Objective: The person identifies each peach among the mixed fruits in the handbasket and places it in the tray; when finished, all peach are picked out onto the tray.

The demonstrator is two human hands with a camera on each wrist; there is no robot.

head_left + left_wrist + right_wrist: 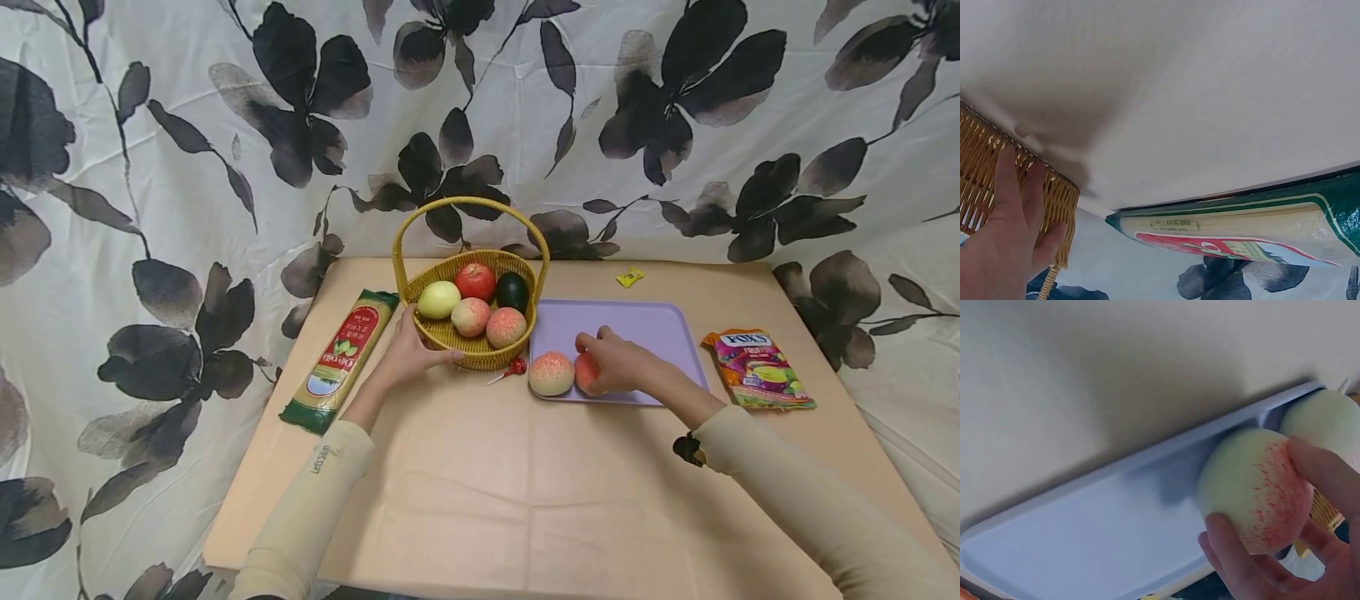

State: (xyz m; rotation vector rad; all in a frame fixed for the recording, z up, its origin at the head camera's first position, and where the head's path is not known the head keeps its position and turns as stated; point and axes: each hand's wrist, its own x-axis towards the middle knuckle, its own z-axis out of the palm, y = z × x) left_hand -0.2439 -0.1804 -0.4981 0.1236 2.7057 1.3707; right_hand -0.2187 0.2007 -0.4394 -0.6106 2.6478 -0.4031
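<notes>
My right hand grips a peach, fingers and thumb round its sides, over the left part of the lilac tray. Beside it on the tray sits another peach, toward the basket. My left hand rests against the left side of the yellow wicker basket; in the left wrist view its fingers lie fairly straight along the weave. Inside the basket are two peaches, a red fruit, a pale green fruit and a dark green one.
A long pasta packet lies left of the basket. A colourful sweets bag is right of the tray, and a small yellow wrapper behind it. A small red thing on a thin white stick lies before the basket. The basket's tall handle arches above.
</notes>
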